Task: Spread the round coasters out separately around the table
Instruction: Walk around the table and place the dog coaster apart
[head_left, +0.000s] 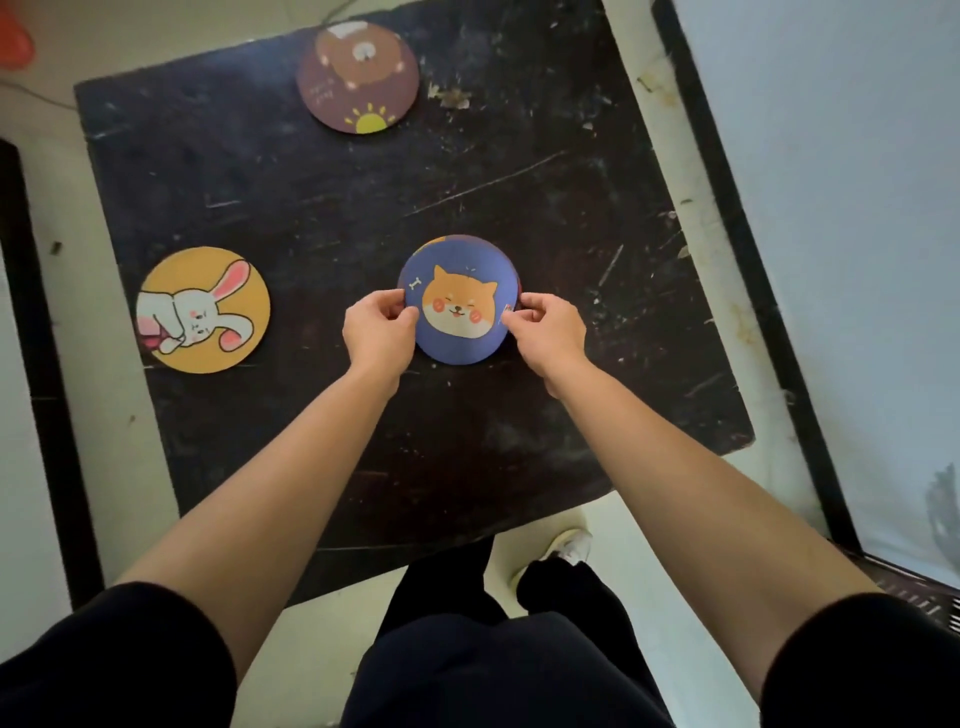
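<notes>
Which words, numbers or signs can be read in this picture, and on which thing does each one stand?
Nothing can be read.
Brown bear coaster: faint pale writing at its left side, too small and blurred to read.
Yellow rabbit coaster: drawing only, no text.
Blue dog coaster: drawing only, no text.

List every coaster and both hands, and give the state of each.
Blue dog coaster: face up at mid-table, gripped at both side edges; slivers of another coaster show beneath it.
Yellow rabbit coaster: flat, alone, at the table's left edge.
Brown bear coaster: flat, alone, at the far edge.
Left hand: pinching the blue coaster's left edge.
Right hand: pinching its right edge.
</notes>
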